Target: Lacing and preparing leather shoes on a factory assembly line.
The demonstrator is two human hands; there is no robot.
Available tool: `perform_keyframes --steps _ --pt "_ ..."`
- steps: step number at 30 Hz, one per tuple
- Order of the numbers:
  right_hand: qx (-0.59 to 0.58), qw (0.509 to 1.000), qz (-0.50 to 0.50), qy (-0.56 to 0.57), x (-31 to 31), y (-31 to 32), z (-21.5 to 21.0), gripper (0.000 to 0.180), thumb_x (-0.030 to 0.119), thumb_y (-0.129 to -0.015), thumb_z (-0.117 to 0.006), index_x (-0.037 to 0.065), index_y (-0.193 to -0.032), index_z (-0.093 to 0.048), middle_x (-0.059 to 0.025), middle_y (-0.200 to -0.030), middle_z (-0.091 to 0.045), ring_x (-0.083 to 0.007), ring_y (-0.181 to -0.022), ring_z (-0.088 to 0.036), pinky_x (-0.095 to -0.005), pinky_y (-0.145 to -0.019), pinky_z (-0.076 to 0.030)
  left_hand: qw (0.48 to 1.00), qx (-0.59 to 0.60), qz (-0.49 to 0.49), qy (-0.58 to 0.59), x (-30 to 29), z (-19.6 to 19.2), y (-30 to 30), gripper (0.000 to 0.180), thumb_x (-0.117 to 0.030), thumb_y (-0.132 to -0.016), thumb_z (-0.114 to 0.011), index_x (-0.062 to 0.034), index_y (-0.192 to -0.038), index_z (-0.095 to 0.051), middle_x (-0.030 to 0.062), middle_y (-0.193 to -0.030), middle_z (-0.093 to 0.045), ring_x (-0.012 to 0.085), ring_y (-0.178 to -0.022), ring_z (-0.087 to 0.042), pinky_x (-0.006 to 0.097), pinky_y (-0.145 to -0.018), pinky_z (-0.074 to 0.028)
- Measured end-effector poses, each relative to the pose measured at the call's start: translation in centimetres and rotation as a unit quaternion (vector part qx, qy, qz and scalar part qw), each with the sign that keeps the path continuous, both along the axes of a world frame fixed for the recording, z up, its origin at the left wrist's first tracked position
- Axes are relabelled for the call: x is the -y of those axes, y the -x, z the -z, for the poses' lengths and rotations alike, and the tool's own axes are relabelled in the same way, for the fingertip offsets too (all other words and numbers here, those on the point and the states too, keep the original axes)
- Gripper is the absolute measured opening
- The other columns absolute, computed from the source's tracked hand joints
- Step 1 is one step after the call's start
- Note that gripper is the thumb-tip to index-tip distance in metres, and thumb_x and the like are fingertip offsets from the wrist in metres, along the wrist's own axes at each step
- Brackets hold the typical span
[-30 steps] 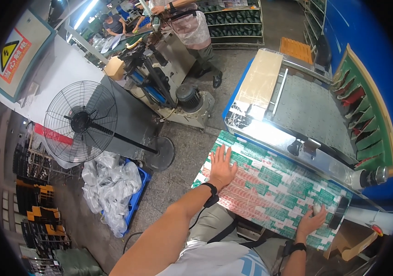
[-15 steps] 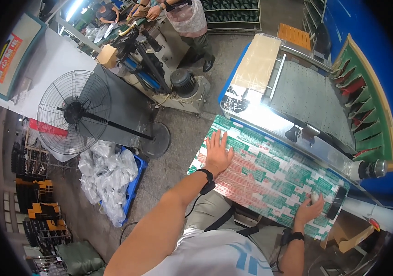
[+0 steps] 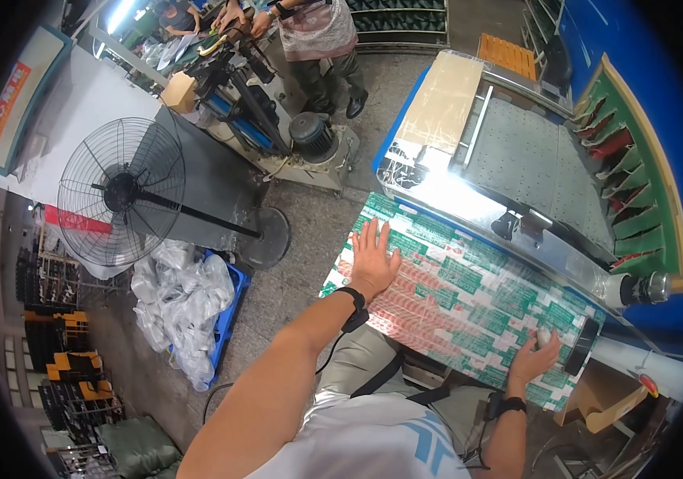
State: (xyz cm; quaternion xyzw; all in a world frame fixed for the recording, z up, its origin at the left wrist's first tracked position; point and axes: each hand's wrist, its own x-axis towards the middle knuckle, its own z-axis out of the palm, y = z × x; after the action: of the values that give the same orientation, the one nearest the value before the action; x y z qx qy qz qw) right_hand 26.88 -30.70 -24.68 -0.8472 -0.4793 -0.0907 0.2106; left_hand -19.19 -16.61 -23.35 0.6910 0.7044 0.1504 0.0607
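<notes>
A work board [image 3: 469, 311] covered in green, white and red printed tape lies across in front of me. My left hand [image 3: 372, 263] rests flat on its left part, fingers spread, holding nothing. Toward the right end, my right hand [image 3: 535, 358] is curled round a small whitish rounded object [image 3: 544, 335], whose kind I cannot make out. It is held low over the board or against it. Just right of that hand, a dark flat block [image 3: 581, 347] lies at the board's right end.
A machine with a grey conveyor bed [image 3: 525, 160] adjoins the board's far side. On the left stand a floor fan [image 3: 122, 191] and a blue crate [image 3: 234, 307] heaped with clear plastic bags [image 3: 182, 303]. Another person [image 3: 317, 40] works at a machine ahead.
The whole view has shifted slightly. My left hand stays flat on the board. My right hand has turned a little, and the whitish object in it shows more clearly.
</notes>
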Motion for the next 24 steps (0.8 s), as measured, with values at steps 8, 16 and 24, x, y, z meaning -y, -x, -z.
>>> perform_keyframes --steps 8,16,24 --pt "-0.015 1.0 0.001 0.017 0.1 -0.31 -0.03 0.063 0.016 -0.096 -0.065 0.014 -0.157 -0.049 -0.0212 -0.156 -0.05 -0.0427 -0.149 -0.042 -0.0584 -0.122 -0.032 1.0 0.001 0.002 -0.004 0.03 0.0 -0.1 0.075 -0.036 -0.1 -0.062 -0.0052 -0.163 -0.036 0.0257 -0.17 -0.027 0.047 -0.16 -0.019 0.066 -0.129 -0.012" --pt "-0.016 1.0 0.006 0.022 0.07 -0.17 -0.1 0.062 0.016 -0.095 -0.064 0.014 -0.156 -0.05 -0.0215 -0.155 -0.05 -0.0432 -0.149 -0.042 -0.058 -0.122 -0.031 1.0 0.002 0.002 -0.006 0.0 -0.26 -0.1 0.075 -0.036 -0.1 -0.062 -0.005 -0.163 -0.036 0.0258 -0.17 -0.027 0.0471 -0.159 -0.02 0.067 -0.129 -0.013" --pt "-0.005 1.0 0.001 0.013 0.12 -0.33 0.5 0.063 0.017 -0.096 -0.064 0.013 -0.156 -0.05 -0.0217 -0.155 -0.05 -0.0437 -0.148 -0.042 -0.0577 -0.122 -0.031 1.0 0.005 0.003 -0.005 -0.19 -0.12 0.12 0.075 -0.036 -0.099 -0.063 -0.0044 -0.163 -0.037 0.0264 -0.169 -0.028 0.0474 -0.159 -0.021 0.067 -0.129 -0.013"
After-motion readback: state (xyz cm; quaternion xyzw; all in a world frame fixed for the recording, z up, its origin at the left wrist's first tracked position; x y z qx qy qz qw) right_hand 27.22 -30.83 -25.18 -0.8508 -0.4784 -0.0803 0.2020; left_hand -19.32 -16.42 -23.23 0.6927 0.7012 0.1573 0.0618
